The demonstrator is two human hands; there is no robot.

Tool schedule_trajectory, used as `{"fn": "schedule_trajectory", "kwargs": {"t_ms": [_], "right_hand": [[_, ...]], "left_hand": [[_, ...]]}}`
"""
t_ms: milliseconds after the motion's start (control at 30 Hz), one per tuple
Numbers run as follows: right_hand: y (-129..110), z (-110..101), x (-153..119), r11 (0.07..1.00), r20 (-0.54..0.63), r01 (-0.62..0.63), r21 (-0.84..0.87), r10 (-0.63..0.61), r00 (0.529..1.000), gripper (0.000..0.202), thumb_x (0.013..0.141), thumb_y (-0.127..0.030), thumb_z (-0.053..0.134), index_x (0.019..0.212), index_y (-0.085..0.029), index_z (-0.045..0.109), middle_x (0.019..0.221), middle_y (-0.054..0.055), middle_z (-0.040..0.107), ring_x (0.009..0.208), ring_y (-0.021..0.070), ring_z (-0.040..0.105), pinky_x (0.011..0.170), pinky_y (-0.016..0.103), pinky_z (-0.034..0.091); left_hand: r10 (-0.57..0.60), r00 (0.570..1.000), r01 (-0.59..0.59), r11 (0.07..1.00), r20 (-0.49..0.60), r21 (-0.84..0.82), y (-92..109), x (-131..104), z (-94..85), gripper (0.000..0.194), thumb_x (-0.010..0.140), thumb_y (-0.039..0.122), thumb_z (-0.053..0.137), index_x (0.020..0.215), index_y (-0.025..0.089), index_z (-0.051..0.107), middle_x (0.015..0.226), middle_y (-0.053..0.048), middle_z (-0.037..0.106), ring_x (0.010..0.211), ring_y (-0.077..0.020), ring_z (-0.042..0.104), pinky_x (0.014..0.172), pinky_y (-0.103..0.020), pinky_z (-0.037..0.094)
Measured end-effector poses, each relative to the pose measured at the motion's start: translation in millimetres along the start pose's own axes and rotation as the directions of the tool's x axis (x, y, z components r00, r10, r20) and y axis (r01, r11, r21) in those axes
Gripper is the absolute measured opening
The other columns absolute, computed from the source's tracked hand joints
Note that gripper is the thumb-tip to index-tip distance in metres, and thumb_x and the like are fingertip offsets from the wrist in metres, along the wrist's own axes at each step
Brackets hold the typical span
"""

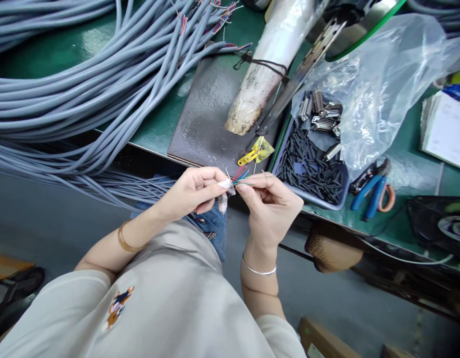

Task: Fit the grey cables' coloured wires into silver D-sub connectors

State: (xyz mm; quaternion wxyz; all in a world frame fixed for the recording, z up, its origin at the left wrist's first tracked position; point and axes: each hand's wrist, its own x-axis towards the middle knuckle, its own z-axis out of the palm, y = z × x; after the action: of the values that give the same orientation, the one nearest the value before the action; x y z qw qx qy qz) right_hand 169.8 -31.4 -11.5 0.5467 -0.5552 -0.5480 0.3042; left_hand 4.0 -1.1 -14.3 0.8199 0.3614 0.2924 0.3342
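Note:
Thin coloured wires (238,177), red, blue and green among them, fan out between my two hands at the bench edge. My left hand (200,191) is closed in a pinch around the base of these wires, where whitish wrapping shows by the fingertips. Thumb and forefinger of my right hand (269,199) pinch the green wire. Just beyond the hands a yellow clip-like tool (249,158) lies on a dark plate (203,114). The cable that the wires come from is mostly hidden by my left hand.
Grey cables (84,94) with stripped ends pile up on the left. A blue bin (339,205) of black tubes and metal connectors stands at right, beside blue-handled pliers (375,196) and a clear plastic bag (394,74). A white-wrapped duct (269,69) hangs over the plate.

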Motion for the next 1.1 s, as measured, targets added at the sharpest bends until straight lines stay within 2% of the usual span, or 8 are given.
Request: {"fn": "schedule_trajectory", "kwargs": {"t_ms": [133, 200, 367, 600, 767, 900, 1000, 1100], "right_hand": [[-3.9, 3.7, -4.4, 0.980, -0.063, 0.139, -0.139, -0.149, 0.987, 0.004, 0.084, -0.024, 0.081, 0.082, -0.024, 0.077, 0.075, -0.001, 0.073, 0.064, 0.0109, 0.062, 0.052, 0.025, 0.042], [-5.0, 3.5, -5.3, 0.973, -0.057, 0.155, -0.168, -0.167, 0.984, 0.003, 0.085, -0.024, 0.080, 0.085, -0.025, 0.077, 0.077, -0.001, 0.074, 0.066, 0.0113, 0.063, 0.054, 0.025, 0.043], [-4.0, -0.6, -2.5, 0.998, 0.010, 0.022, -0.057, -0.022, 1.000, 0.014, 0.092, -0.028, 0.071, 0.081, -0.022, 0.075, 0.076, -0.001, 0.071, 0.068, 0.0114, 0.063, 0.059, 0.025, 0.048], [-2.0, -2.5, 3.7, 0.998, 0.010, -0.053, -0.016, 0.053, 0.999, 0.016, 0.088, -0.032, 0.074, 0.076, -0.022, 0.073, 0.072, -0.001, 0.067, 0.065, 0.0116, 0.059, 0.056, 0.025, 0.046], [-2.0, -4.7, 10.1, 0.993, 0.089, -0.116, 0.004, 0.115, 0.989, 0.014, 0.086, -0.028, 0.073, 0.074, -0.022, 0.076, 0.069, -0.001, 0.069, 0.063, 0.0112, 0.060, 0.057, 0.024, 0.047], [-1.4, -6.3, 14.6, 0.989, 0.115, -0.147, 0.011, 0.145, 0.983, 0.015, 0.084, -0.026, 0.074, 0.070, -0.021, 0.074, 0.064, -0.002, 0.066, 0.059, 0.0097, 0.056, 0.054, 0.023, 0.042], [-1.7, -5.9, 13.3, 0.990, 0.109, -0.140, -0.027, 0.142, 0.984, 0.015, 0.085, -0.028, 0.074, 0.071, -0.021, 0.074, 0.063, -0.002, 0.063, 0.057, 0.0094, 0.052, 0.051, 0.023, 0.037], [-3.5, -4.4, 5.8, 0.989, 0.057, 0.003, -0.147, 0.005, 0.998, 0.013, 0.088, -0.029, 0.073, 0.078, -0.022, 0.075, 0.069, -0.001, 0.064, 0.056, 0.0091, 0.048, 0.049, 0.025, 0.033]], "left_hand": [[0.054, 0.996, -0.052, 0.998, -0.065, 0.027, 0.9, -1.0, 3.7, 0.043, 0.084, 0.051, 0.077, 0.083, 0.014, 0.057, 0.059, 0.001, 0.065, 0.034, -0.0012, 0.041, 0.033, -0.014, 0.023], [0.076, 0.993, -0.071, 0.996, -0.095, 0.051, 1.3, -1.4, 5.6, 0.044, 0.084, 0.052, 0.078, 0.082, 0.013, 0.057, 0.059, 0.003, 0.062, 0.035, -0.0010, 0.041, 0.034, -0.014, 0.024], [0.113, 0.987, -0.105, 0.991, -0.117, 0.078, 1.2, -1.0, 7.8, 0.044, 0.082, 0.052, 0.079, 0.081, 0.013, 0.058, 0.058, 0.006, 0.056, 0.036, -0.0007, 0.040, 0.034, -0.015, 0.026], [-0.011, 0.998, 0.016, 0.996, -0.065, 0.085, 1.3, -0.3, 4.7, 0.045, 0.081, 0.054, 0.078, 0.082, 0.014, 0.059, 0.057, 0.002, 0.063, 0.034, -0.0018, 0.039, 0.034, -0.016, 0.023], [-0.101, 0.995, 0.101, 0.994, 0.008, 0.038, -0.2, 1.6, -1.0, 0.045, 0.081, 0.054, 0.078, 0.082, 0.013, 0.061, 0.059, 0.000, 0.066, 0.033, -0.0015, 0.039, 0.033, -0.016, 0.021], [-0.161, 0.986, 0.161, 0.987, 0.036, -0.004, -1.9, 3.2, -5.2, 0.042, 0.082, 0.051, 0.077, 0.083, 0.012, 0.062, 0.059, -0.002, 0.068, 0.032, -0.0017, 0.037, 0.032, -0.016, 0.019], [-0.162, 0.986, 0.163, 0.986, 0.049, -0.021, -2.4, 3.9, -5.8, 0.042, 0.082, 0.051, 0.078, 0.082, 0.012, 0.062, 0.058, -0.001, 0.067, 0.032, -0.0017, 0.037, 0.033, -0.016, 0.018], [-0.129, 0.991, 0.130, 0.991, 0.027, -0.033, -3.4, 4.1, -5.1, 0.043, 0.081, 0.051, 0.079, 0.081, 0.014, 0.059, 0.058, -0.001, 0.066, 0.033, -0.0015, 0.037, 0.034, -0.016, 0.018]]}}
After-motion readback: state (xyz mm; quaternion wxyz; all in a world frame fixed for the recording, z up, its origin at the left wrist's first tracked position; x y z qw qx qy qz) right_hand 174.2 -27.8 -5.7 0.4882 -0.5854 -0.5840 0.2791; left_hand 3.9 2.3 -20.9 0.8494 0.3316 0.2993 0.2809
